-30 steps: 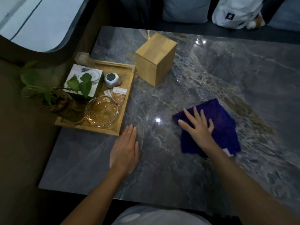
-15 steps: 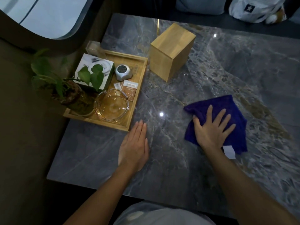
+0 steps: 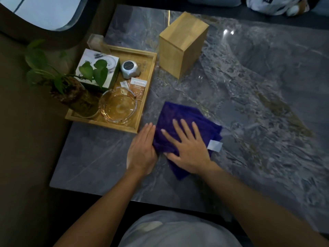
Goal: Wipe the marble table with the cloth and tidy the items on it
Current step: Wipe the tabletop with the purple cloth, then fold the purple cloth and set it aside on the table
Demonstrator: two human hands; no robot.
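A folded purple cloth (image 3: 179,116) with a white tag lies on the grey marble table (image 3: 258,104). My right hand (image 3: 187,148) presses flat on the cloth, fingers spread. My left hand (image 3: 142,150) lies flat on the marble, fingers together, its edge touching the cloth's left side. A wooden tray (image 3: 144,104) sits at the table's left with a potted plant (image 3: 71,90), a glass ashtray (image 3: 117,106), a white box (image 3: 98,68), a silver round gadget (image 3: 129,68) and small packets (image 3: 138,85). A wooden box (image 3: 181,43) stands behind the cloth.
A brown padded bench runs along the table's left edge. White and blue cushions (image 3: 274,4) lie beyond the far edge. A small clear container (image 3: 95,40) stands at the tray's back corner. The table's near edge is just below my forearms.
My right hand has slid the cloth left across the marble until it meets my left hand beside the tray's front corner. My left hand has stayed flat in place.
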